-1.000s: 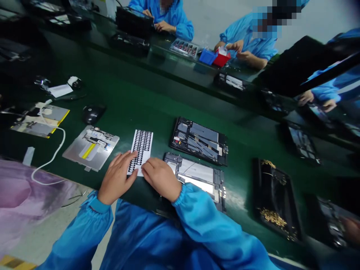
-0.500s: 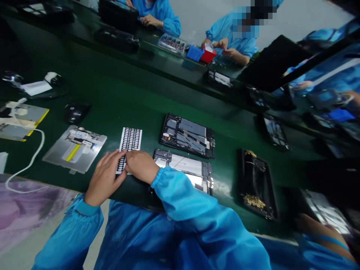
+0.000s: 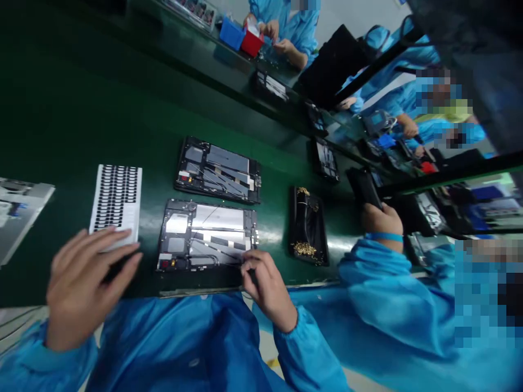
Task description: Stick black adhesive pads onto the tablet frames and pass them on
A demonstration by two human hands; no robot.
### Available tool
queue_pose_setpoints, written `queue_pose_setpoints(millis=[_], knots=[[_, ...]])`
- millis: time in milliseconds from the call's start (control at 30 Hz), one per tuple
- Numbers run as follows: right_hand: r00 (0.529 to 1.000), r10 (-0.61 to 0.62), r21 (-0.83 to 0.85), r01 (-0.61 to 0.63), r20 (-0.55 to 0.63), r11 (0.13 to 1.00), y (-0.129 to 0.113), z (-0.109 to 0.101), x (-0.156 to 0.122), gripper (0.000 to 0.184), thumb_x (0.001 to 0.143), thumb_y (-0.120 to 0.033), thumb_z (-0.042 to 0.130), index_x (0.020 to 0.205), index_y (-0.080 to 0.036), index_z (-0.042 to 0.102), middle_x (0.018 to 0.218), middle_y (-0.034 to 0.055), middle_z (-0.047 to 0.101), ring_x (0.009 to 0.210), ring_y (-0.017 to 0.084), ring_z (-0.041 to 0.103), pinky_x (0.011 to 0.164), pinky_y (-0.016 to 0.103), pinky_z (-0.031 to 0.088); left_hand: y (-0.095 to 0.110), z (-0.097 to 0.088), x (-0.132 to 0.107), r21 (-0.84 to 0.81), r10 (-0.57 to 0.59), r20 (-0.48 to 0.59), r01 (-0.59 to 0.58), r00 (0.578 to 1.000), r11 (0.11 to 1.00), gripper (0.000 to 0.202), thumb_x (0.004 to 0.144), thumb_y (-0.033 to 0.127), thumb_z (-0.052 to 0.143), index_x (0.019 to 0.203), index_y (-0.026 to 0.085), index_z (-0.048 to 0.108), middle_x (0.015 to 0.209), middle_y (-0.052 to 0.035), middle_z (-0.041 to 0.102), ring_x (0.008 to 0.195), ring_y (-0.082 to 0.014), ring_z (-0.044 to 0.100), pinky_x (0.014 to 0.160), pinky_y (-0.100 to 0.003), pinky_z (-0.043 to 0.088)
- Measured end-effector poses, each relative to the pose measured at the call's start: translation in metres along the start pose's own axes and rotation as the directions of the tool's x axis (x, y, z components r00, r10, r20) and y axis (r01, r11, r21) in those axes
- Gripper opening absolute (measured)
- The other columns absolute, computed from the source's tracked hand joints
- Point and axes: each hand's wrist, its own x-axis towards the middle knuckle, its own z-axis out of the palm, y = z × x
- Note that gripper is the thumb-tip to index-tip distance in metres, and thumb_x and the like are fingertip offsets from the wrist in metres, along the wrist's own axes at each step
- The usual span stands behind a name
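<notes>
A white sheet point(image 3: 116, 198) with rows of small black stickers lies on the green table, its lower right part bare. My left hand point(image 3: 85, 280) is open, fingers stretched over the sheet's near edge. My right hand point(image 3: 267, 286) is at the lower right corner of the nearer opened tablet point(image 3: 218, 218), thumb and index finger curled together. Anything between those fingertips is too small to make out. Behind this tablet lies a second opened tablet point(image 3: 229, 160), its inner parts also exposed.
Right of the tablets is a black tray point(image 3: 324, 239) with small gold-coloured pieces. A metal panel point(image 3: 24, 218) lies at the far left. A co-worker's hand point(image 3: 384, 220) holds a dark device on the right. Blue point(image 3: 232, 34) and red point(image 3: 252, 42) bins stand across the table.
The view has swung right. My right hand has left the sticker sheet and moved to the nearer tablet's right corner. My left hand stays by the sheet, its fingers now more spread.
</notes>
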Motion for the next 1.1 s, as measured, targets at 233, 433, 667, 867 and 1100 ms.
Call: queue_pose_setpoints(millis=[233,433,667,867,1100], knots=[[0.999,-0.051,-0.208,0.052,0.010,0.977,0.015,0.016,-0.020,0.013,0.098,-0.008,0.051,0.105,-0.019,0.055,0.109,0.0126,0.062,0.105,0.023,0.060,0.089,0.038,0.056,0.098,0.071,0.009,-0.257,0.293,0.207,-0.237,0.934,0.937,0.013,0.097,0.018,0.057,0.106,0.019,0.066,0.116,-0.0060,0.070,0.117,-0.0229,0.062,0.105,-0.044,0.046],[0.997,-0.053,-0.263,0.066,0.056,0.963,0.021,0.016,-0.019,0.010,0.100,-0.012,0.050,0.104,-0.017,0.058,0.109,0.0123,0.063,0.100,0.023,0.060,0.088,0.037,0.055,0.110,0.105,0.011,-0.247,0.282,0.269,-0.217,0.921,0.944,0.006,0.097,0.020,0.057,0.095,0.019,0.062,0.102,-0.0039,0.070,0.100,-0.0216,0.063,0.091,-0.040,0.046],[0.996,-0.060,-0.336,0.080,0.068,0.938,0.020,0.019,-0.017,0.013,0.100,-0.014,0.049,0.102,-0.019,0.061,0.106,0.0113,0.066,0.095,0.023,0.060,0.083,0.038,0.053,0.106,0.106,0.011,-0.242,0.282,0.291,-0.215,0.914,0.946,0.008,0.098,0.023,0.055,0.094,0.020,0.061,0.102,-0.0034,0.069,0.100,-0.0217,0.062,0.090,-0.039,0.043],[0.995,-0.049,-0.344,0.076,0.086,0.936,0.020,0.020,-0.017,0.015,0.100,-0.014,0.048,0.104,-0.017,0.063,0.107,0.0128,0.067,0.096,0.025,0.059,0.084,0.040,0.052,0.108,0.106,0.012,-0.236,0.284,0.288,-0.220,0.915,0.946,0.010,0.099,0.023,0.053,0.094,0.020,0.062,0.102,-0.0036,0.070,0.100,-0.0213,0.062,0.089,-0.038,0.044],[0.995,-0.069,-0.376,0.092,0.075,0.922,0.017,0.019,-0.015,0.014,0.099,-0.013,0.050,0.101,-0.015,0.064,0.105,0.0136,0.067,0.092,0.025,0.058,0.082,0.040,0.051,0.107,0.107,0.010,-0.233,0.278,0.299,-0.213,0.913,0.949,0.008,0.098,0.023,0.055,0.096,0.020,0.063,0.104,-0.0042,0.069,0.102,-0.0225,0.061,0.091,-0.040,0.044]])
